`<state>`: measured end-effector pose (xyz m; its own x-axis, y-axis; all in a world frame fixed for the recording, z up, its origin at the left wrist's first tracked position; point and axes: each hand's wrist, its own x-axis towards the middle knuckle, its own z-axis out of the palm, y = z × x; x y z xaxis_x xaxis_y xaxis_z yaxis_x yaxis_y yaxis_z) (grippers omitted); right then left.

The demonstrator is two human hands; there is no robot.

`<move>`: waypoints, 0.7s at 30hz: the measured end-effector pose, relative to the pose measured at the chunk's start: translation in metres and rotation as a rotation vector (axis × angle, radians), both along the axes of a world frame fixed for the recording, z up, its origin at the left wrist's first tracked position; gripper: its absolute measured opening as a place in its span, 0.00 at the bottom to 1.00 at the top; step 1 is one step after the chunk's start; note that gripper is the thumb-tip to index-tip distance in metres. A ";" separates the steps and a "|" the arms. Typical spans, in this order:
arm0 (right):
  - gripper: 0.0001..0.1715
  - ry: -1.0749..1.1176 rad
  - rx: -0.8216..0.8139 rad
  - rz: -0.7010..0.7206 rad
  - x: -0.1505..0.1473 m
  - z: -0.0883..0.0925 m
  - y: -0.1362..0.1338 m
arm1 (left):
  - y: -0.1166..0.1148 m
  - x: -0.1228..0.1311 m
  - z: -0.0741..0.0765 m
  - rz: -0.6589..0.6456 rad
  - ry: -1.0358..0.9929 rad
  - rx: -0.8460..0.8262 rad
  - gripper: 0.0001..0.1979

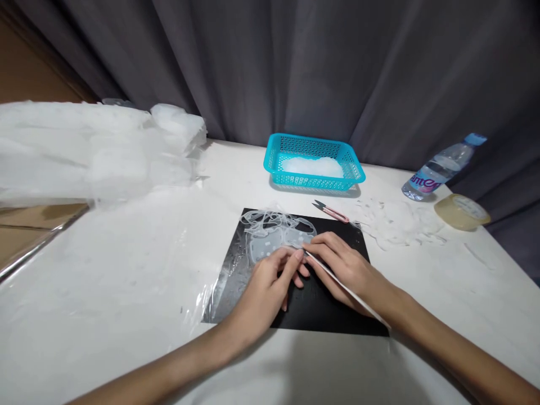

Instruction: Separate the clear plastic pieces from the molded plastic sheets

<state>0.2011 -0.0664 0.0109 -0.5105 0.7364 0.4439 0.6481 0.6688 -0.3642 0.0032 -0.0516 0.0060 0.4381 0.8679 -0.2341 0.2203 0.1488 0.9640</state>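
Over a black mat [337, 315], both my hands come together at a translucent plastic sheet piece [264, 246] with thin, tangled cut edges. My left hand [270, 281] is closed, thumb and forefinger pinching the near edge of this piece. In my right hand [348, 270] is a long thin white tool [346, 289] with a dark tip; it slants from the fingertips back under the wrist. The tool tip lies close to the left thumb, and whether it touches the plastic is hard to see. Pink-handled thread snips [331, 211] lie at the mat's far edge.
Behind the mat stands a blue basket [314, 183] holding white pieces. To the right are loose plastic scraps [396, 222], a tape roll [462, 212] and a water bottle [441, 169]. White plastic bundles [118, 157] and cardboard [37, 230] occupy the left. A grey curtain [270, 67] hangs behind.
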 end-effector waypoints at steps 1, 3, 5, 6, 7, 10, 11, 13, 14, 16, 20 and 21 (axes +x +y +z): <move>0.15 0.003 -0.006 0.007 0.000 0.000 0.000 | 0.001 0.001 -0.002 0.011 -0.019 0.016 0.24; 0.14 0.012 -0.023 0.015 0.000 0.001 0.000 | 0.001 0.002 -0.003 0.027 -0.049 0.038 0.23; 0.14 0.022 -0.039 0.020 0.001 0.003 0.000 | 0.001 0.002 -0.003 0.038 -0.071 0.048 0.22; 0.14 0.026 -0.046 0.025 0.002 0.005 0.000 | 0.001 0.002 -0.002 0.038 -0.075 0.052 0.21; 0.14 0.031 -0.055 0.030 0.002 0.006 0.001 | 0.001 0.002 -0.002 0.038 -0.076 0.056 0.20; 0.13 0.021 -0.038 0.037 0.003 0.012 0.000 | 0.002 0.001 0.000 0.051 -0.059 0.087 0.17; 0.12 0.009 -0.023 0.034 0.001 0.014 0.000 | 0.003 0.000 0.000 0.053 -0.049 0.099 0.16; 0.11 -0.014 0.009 0.026 -0.002 0.016 -0.002 | 0.006 -0.001 -0.001 0.043 -0.031 0.120 0.14; 0.10 -0.020 0.020 0.025 -0.003 0.016 -0.002 | 0.007 -0.002 -0.001 0.031 -0.025 0.128 0.13; 0.10 -0.013 0.033 -0.004 -0.003 0.015 0.002 | 0.011 -0.005 -0.002 0.007 -0.013 0.139 0.10; 0.10 0.138 0.053 -0.289 0.021 0.011 0.026 | 0.018 -0.009 -0.003 0.001 0.071 0.133 0.12; 0.09 0.211 0.036 -0.392 0.030 0.012 0.033 | 0.020 -0.010 -0.002 -0.005 0.096 0.128 0.12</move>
